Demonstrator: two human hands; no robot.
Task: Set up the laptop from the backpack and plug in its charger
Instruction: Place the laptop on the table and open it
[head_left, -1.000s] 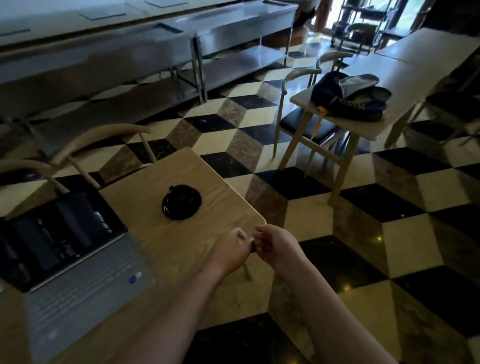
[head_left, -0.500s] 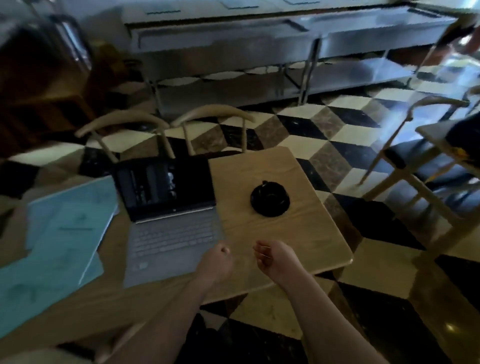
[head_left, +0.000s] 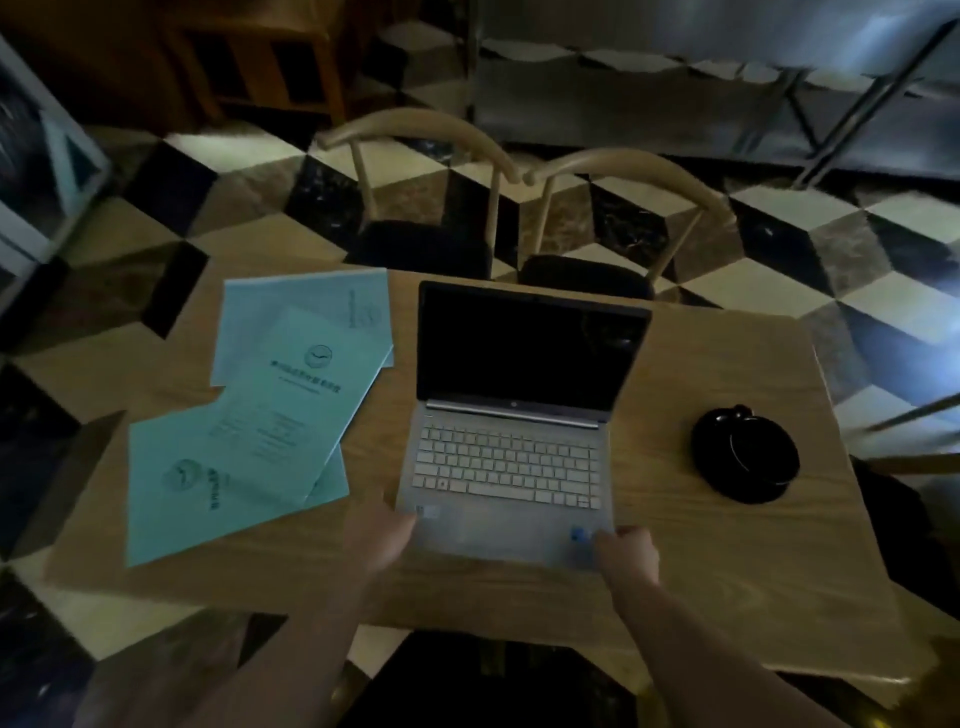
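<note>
Fingers of both hands, left hand (head_left: 382, 535) and right hand (head_left: 626, 553), grip one open laptop (head_left: 511, 452) beside three teal papers (head_left: 260, 415).

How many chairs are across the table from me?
2. One chair stands behind the table's far edge, left of the laptop; the other chair is right beside it. More may be out of frame.

A small round logo is showing on the laptop (head_left: 511, 431) hinge bar, too small to read. The teal booklets (head_left: 270, 415) at its nine o'clock are carrying blurred, unreadable print.
</note>
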